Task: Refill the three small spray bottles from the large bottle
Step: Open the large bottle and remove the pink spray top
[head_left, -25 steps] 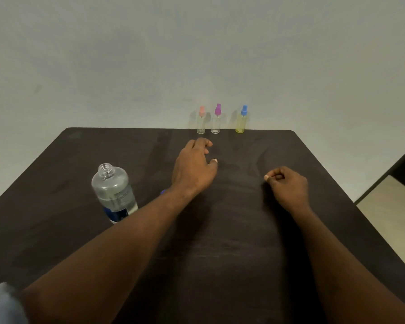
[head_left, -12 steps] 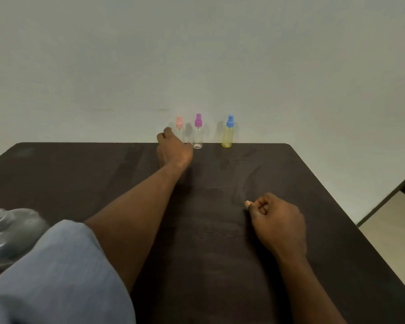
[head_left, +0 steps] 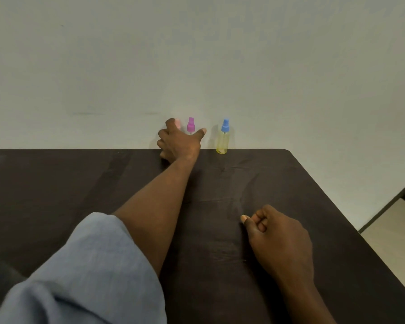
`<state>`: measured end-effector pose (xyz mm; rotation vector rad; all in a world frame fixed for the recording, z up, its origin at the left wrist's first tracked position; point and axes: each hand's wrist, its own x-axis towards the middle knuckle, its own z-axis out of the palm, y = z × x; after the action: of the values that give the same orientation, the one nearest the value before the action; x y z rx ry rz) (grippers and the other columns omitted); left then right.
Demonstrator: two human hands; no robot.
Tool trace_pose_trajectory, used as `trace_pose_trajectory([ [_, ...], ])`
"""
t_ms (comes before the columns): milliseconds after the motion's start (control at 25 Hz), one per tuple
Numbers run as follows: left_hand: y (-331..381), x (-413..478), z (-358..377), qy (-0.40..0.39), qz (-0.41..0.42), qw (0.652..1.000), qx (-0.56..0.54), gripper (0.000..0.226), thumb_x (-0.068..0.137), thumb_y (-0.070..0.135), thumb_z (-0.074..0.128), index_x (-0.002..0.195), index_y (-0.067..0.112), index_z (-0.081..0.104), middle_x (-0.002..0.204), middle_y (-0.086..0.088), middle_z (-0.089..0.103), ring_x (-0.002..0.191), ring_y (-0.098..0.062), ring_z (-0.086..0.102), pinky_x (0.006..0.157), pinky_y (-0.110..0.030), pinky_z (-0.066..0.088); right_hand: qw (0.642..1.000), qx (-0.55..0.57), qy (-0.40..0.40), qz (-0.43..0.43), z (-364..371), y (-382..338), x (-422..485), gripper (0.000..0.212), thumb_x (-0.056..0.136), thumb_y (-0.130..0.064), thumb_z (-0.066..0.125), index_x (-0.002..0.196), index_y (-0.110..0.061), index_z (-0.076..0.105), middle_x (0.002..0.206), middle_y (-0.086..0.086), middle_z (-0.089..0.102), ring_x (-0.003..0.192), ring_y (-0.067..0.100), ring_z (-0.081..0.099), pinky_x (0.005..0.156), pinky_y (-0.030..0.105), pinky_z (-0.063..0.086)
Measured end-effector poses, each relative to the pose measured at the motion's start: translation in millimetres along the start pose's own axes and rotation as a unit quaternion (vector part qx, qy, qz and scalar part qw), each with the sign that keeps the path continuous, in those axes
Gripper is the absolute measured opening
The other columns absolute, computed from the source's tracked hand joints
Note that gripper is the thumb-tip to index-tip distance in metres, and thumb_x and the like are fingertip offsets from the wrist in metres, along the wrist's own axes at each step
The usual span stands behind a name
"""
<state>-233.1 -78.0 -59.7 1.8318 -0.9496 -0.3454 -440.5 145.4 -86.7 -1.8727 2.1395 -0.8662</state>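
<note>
Sleeve fabric [head_left: 84,272], grey-blue, is seen at the lower left, with the bare left forearm stretched from it across the dark table [head_left: 56,195] to the far edge. The left hand [head_left: 178,143] is held there against the pale wall [head_left: 197,54], its fingers curled and its thumb spread out to the right. Just behind the raised forefinger, the pink-capped spray bottle [head_left: 178,123] is almost wholly hidden; only a bit of its cap is shown, and whether it is gripped cannot be told. The purple-capped spray bottle [head_left: 190,125] is placed just to the right of it, upright, its body covered by the hand and thumb. The blue-capped spray bottle [head_left: 223,139], yellowish and upright, is set apart from the thumb on the table's far edge. Nearer the person and further right, the right hand [head_left: 278,239] is rested on the tabletop, balled into a loose fist, thumb laid against the forefinger, with nothing seen inside it. Light floor [head_left: 395,242] is shown beyond the table's right edge.
</note>
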Motion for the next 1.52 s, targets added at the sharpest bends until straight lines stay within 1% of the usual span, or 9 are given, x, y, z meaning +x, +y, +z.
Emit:
trace_pose_trajectory([
  [240, -13, -4, 12, -0.037, 0.047, 0.997, -0.038, 0.044, 0.085, 0.052, 0.074, 0.111, 0.025, 0.050, 0.102, 0.002, 0.062, 0.093, -0.025, 0.063, 0.089, -0.048, 0.055, 0.999, -0.028, -0.006, 0.016, 0, -2, 2, 0.032, 0.087, -0.062, 0.065, 0.073, -0.034, 0.059, 0.058, -0.017, 0.061, 0.056, 0.000, 0.056, 0.052, 0.023, 0.038],
  [400, -26, -34, -5, -0.083, 0.087, 0.986, -0.115, 0.031, 0.083, 0.044, 0.079, 0.095, 0.031, 0.054, 0.087, 0.012, 0.064, 0.079, -0.007, 0.064, 0.061, -0.022, 0.047, 0.997, -0.059, 0.004, 0.048, 3, -11, 11, 0.039, 0.087, -0.067, 0.062, 0.070, -0.033, 0.058, 0.056, -0.015, 0.059, 0.055, 0.000, 0.053, 0.051, 0.022, 0.033],
  [520, -40, -54, -19, -0.114, 0.102, 0.975, -0.160, 0.029, 0.080, 0.044, 0.083, 0.089, 0.032, 0.059, 0.081, 0.013, 0.066, 0.073, 0.004, 0.062, 0.053, -0.007, 0.041, 0.998, -0.050, -0.035, 0.034, 16, -28, 59, 0.043, 0.088, -0.064, 0.065, 0.071, -0.025, 0.061, 0.065, -0.010, 0.064, 0.063, 0.010, 0.059, 0.058, 0.027, 0.046],
  [640, -39, -58, -28, -0.116, 0.098, 0.973, -0.175, 0.028, 0.081, 0.042, 0.084, 0.092, 0.029, 0.061, 0.083, 0.011, 0.068, 0.072, 0.003, 0.062, 0.056, -0.009, 0.041, 0.998, 0.035, -0.040, 0.016, 35, -52, 131, 0.032, 0.086, -0.057, 0.072, 0.091, -0.026, 0.065, 0.089, -0.005, 0.072, 0.088, 0.019, 0.067, 0.076, 0.034, 0.052],
  [800, -38, -57, -25, -0.111, 0.133, 0.972, -0.156, 0.030, 0.081, 0.041, 0.083, 0.091, 0.028, 0.059, 0.080, 0.011, 0.065, 0.071, -0.005, 0.061, 0.058, -0.016, 0.042, 0.993, 0.108, -0.040, 0.014, 68, -72, 206, 0.062, 0.087, -0.050, 0.078, 0.133, -0.017, 0.054, 0.127, 0.004, 0.068, 0.115, 0.025, 0.064, 0.085, 0.032, 0.045],
  [1040, -39, -55, -20, -0.125, 0.161, 0.964, -0.168, 0.030, 0.082, 0.039, 0.081, 0.084, 0.035, 0.051, 0.078, 0.012, 0.063, 0.071, 0.002, 0.059, 0.058, -0.007, 0.042, 0.981, 0.193, 0.011, -0.005, 103, -78, 215, 0.034, 0.092, -0.036, 0.074, 0.120, -0.023, 0.060, 0.104, -0.004, 0.070, 0.093, 0.016, 0.065, 0.079, 0.028, 0.048],
  [1200, -38, -59, -24, -0.130, 0.165, 0.965, -0.155, 0.026, 0.085, 0.037, 0.079, 0.090, 0.033, 0.055, 0.084, 0.011, 0.063, 0.075, -0.004, 0.060, 0.057, -0.014, 0.039, 0.980, 0.195, 0.000, -0.026, 91, -71, 172, 0.016, 0.097, -0.034, 0.069, 0.102, -0.022, 0.062, 0.088, -0.009, 0.067, 0.078, 0.004, 0.061, 0.064, 0.018, 0.040],
  [1360, -34, -78, -44, -0.164, 0.140, 0.966, -0.144, 0.025, 0.087, 0.037, 0.080, 0.097, 0.028, 0.058, 0.089, 0.010, 0.064, 0.078, -0.007, 0.060, 0.061, -0.025, 0.044, 0.971, 0.239, -0.014, 0.009, 60, -57, 103, 0.008, 0.098, -0.039, 0.071, 0.099, -0.033, 0.064, 0.093, -0.015, 0.071, 0.083, -0.001, 0.067, 0.066, 0.009, 0.043],
  [1520, -42, -126, -79, -0.218, 0.099, 0.958, -0.155, 0.020, 0.087, 0.041, 0.077, 0.092, 0.039, 0.058, 0.085, 0.014, 0.066, 0.077, -0.001, 0.063, 0.059, -0.018, 0.040, 0.942, 0.315, -0.114, 0.014, 32, -50, 41, 0.019, 0.103, -0.028, 0.066, 0.112, -0.044, 0.065, 0.104, -0.026, 0.074, 0.098, -0.011, 0.069, 0.074, 0.005, 0.051],
])
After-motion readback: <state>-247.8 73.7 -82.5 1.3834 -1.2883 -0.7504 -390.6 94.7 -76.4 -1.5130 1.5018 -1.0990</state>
